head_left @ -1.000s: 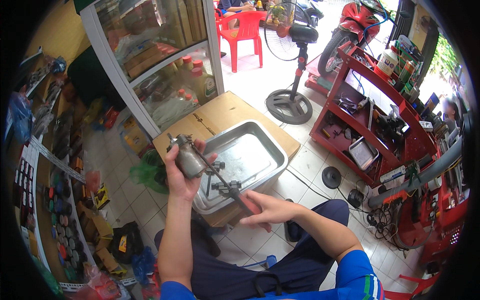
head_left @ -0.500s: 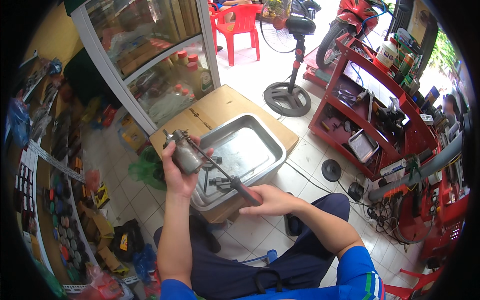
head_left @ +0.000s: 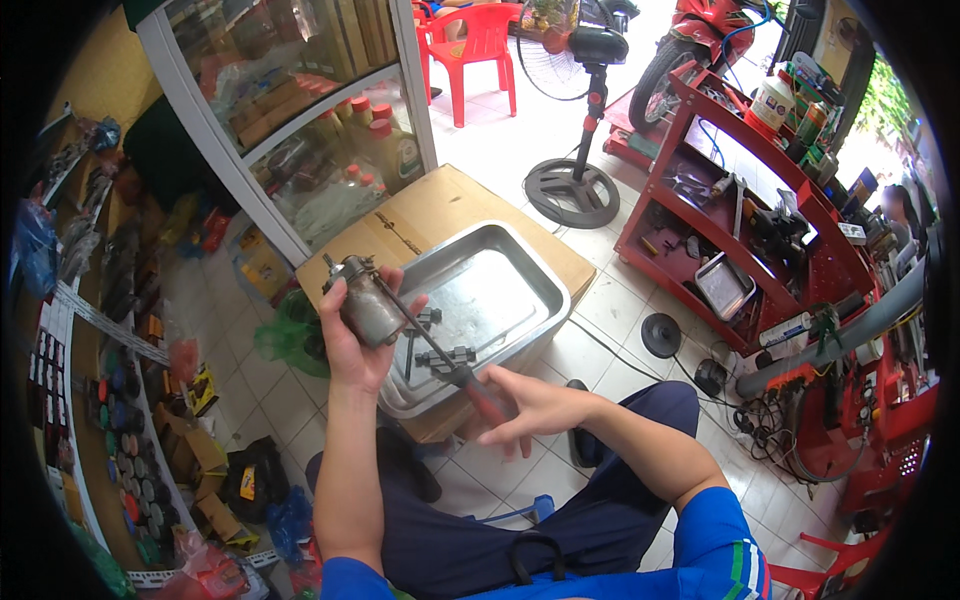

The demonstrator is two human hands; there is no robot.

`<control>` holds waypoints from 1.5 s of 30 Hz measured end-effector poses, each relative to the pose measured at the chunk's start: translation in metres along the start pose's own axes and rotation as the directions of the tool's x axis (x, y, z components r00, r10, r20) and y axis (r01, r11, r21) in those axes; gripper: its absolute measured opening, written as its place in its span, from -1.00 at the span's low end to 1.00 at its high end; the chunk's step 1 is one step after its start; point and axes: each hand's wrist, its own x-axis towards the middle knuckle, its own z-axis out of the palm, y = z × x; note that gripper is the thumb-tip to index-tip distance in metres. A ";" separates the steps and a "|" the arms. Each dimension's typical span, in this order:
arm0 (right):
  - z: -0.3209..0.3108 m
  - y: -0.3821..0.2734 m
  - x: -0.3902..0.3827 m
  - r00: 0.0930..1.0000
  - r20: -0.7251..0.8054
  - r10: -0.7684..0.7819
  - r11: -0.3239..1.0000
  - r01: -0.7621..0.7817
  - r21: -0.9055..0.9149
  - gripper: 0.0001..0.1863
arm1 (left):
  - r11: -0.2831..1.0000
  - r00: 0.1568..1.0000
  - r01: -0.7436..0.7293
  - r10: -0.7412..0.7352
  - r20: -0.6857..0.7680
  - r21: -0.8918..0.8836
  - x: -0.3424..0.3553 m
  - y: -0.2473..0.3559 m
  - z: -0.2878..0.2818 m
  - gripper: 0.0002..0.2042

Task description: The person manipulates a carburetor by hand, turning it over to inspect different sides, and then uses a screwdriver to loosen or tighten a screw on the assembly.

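A left hand [head_left: 352, 345] is clasping a grimy metal part [head_left: 368, 305] upright above a steel tray [head_left: 545, 290].
The right hand [head_left: 525, 405], fingers loosely curled round a red-handled screwdriver [head_left: 440, 355], is steering its tip into the part, steadying both.

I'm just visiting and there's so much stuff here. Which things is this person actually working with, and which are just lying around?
In use:
left hand gripping a grimy metal part
right hand on a screwdriver set against that part
steel tray with small fittings

Lying about:
cardboard box
pedestal fan
red tool cart
red plastic chair
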 end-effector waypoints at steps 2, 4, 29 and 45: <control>0.001 0.000 0.001 1.000 -0.011 0.019 0.989 -0.020 -0.146 -0.42 | 1.000 1.000 0.000 0.000 0.015 0.030 -0.001 -0.002 0.004 -0.56; -0.001 0.008 0.006 0.997 -0.033 -0.067 0.960 0.056 -0.275 -0.44 | 0.999 1.000 -0.006 0.007 -0.004 0.051 -0.002 -0.003 0.009 -0.56; -0.003 0.000 0.003 0.998 -0.051 -0.040 0.984 0.030 -0.176 -0.47 | 1.000 1.000 0.004 -0.004 0.010 0.006 -0.002 0.001 0.003 -0.58; -0.004 -0.015 -0.004 0.989 -0.124 0.077 0.955 -0.109 -0.275 -0.31 | 1.000 0.999 0.001 -0.001 -0.039 0.001 -0.001 0.001 0.001 -0.59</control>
